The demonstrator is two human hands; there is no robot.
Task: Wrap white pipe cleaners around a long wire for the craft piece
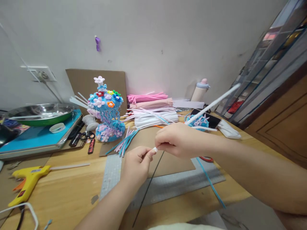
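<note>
In the middle of the head view, my left hand point(139, 161) pinches the short end of a white pipe cleaner point(213, 103). Close beside it, my right hand point(179, 140) is closed on the same white pipe cleaner, whose long end sticks up to the right. A thin dark stick point(148, 187) runs from below my right hand down toward the front edge; whether it is held is hidden. Below the hands are a cardboard sheet point(177, 167) and a grey mat point(165, 191). Beyond the left hand lie cut blue and lilac pipe cleaners point(124, 142).
A blue flower-covered pipe-cleaner piece point(106, 108) stands at the back left, near black scissors point(87, 135). Pink and white pipe-cleaner bundles point(153, 118) lie behind. A yellow glue gun point(30, 180) is at left, a metal pan point(43, 111) behind it, a bottle point(200, 92) back right.
</note>
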